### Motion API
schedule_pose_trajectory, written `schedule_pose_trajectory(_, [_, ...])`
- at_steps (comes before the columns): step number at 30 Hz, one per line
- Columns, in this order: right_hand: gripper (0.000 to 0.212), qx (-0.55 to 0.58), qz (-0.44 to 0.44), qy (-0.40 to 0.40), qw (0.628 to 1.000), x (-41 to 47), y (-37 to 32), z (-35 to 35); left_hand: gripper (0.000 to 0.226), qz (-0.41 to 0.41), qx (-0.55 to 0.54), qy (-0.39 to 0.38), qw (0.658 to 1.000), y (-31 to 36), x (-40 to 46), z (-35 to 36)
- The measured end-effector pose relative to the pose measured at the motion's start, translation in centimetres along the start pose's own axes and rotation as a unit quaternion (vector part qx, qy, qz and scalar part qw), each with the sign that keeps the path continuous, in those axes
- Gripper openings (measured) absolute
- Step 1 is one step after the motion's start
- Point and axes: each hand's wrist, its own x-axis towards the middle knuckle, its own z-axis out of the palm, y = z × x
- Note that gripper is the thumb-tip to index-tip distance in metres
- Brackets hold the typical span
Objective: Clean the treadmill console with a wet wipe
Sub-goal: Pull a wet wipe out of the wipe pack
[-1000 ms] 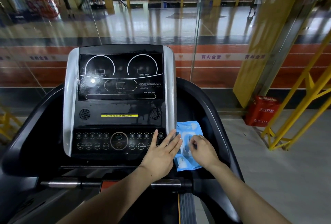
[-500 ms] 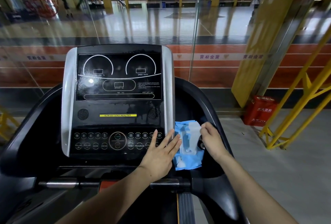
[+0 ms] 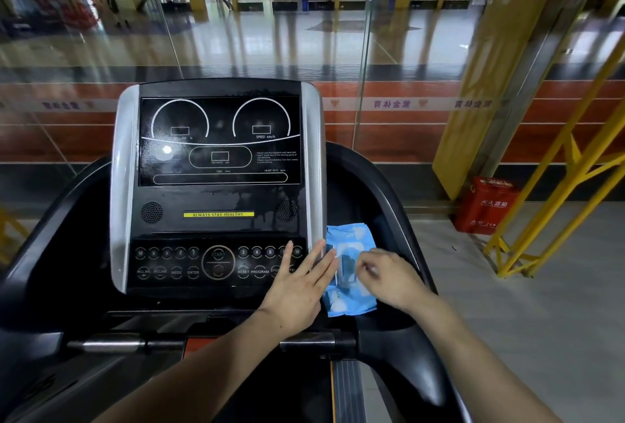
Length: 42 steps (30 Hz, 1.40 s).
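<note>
Right hand (image 3: pixel 389 279) lowered onto wipe pack (image 3: pixel 350 301), its grip blurred, unclear; left hand (image 3: pixel 297 290) flat, empty

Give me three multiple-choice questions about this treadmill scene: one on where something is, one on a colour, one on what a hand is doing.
1. Where does the wipe pack lie?
A. right of the console
B. on the floor
C. on top of the screen

2. What colour is the pack?
A. red
B. blue
C. green

3. How is the left hand?
A. clenched in a fist
B. holding a wipe
C. flat, fingers straight

Answers:
1 A: it lies in the tray beside the console.
2 B: its wrapper is light blue.
3 C: the fingers lie stretched over the console's lower right corner, reaching the pack, while the right hand works at the pack.
</note>
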Motion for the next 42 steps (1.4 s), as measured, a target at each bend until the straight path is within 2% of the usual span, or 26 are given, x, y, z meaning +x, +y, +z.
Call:
schedule_pose_trajectory(2, [0.02,-0.092,-0.03,-0.082,0.992,-0.2,0.1,0.5,0.084,0.0,0.004,-0.001,1.0,0.0,0.0,0.1])
schedule_pose_trajectory(3, [0.024,-0.125,-0.038,-0.098,0.987,-0.3,0.1,0.7,0.083,0.0,0.007,0.0,1.0,0.0,-0.1,0.1])
schedule_pose_trajectory(7, [0.033,-0.131,-0.039,-0.038,0.99,-0.6,0.5,1.2,0.083,0.002,0.009,0.001,1.0,0.0,0.0,0.3])
schedule_pose_trajectory(10, [0.021,-0.123,-0.038,-0.006,0.992,-0.6,0.7,1.2,0.083,-0.005,0.0,0.007,1.0,0.1,0.1,0.4])
schedule_pose_trajectory(15, [0.037,-0.15,-0.025,-0.073,0.986,-0.9,0.7,1.4,0.083,-0.006,0.006,0.006,1.0,0.2,0.0,0.5])
schedule_pose_trajectory(20, [0.059,-0.145,0.005,-0.046,0.988,-0.5,0.5,1.7,0.083,-0.006,0.002,0.003,1.0,0.2,0.0,0.5])
schedule_pose_trajectory(26, [0.063,-0.177,0.055,-0.09,0.979,0.7,-0.4,1.9,0.084,-0.006,0.001,-0.007,1.0,0.2,0.0,0.0])
schedule_pose_trajectory(34, [0.07,-0.193,0.078,-0.08,0.975,0.5,-0.7,2.3,0.083,-0.007,0.002,-0.008,1.0,0.4,-0.1,-0.5])
schedule_pose_trajectory(38, [0.07,-0.155,0.084,-0.093,0.98,1.0,-0.6,2.3,0.083,-0.005,0.017,-0.007,1.0,0.5,0.0,-0.7])
schedule_pose_trajectory(40, [0.067,-0.072,0.084,-0.08,0.991,1.0,-0.1,1.8,0.082,0.0,0.038,-0.007,0.999,0.6,0.1,-0.9])
schedule_pose_trajectory(42, [0.058,0.025,0.082,-0.023,0.996,0.6,0.4,1.1,0.08,0.008,0.064,-0.007,0.998,0.9,0.3,-1.2])
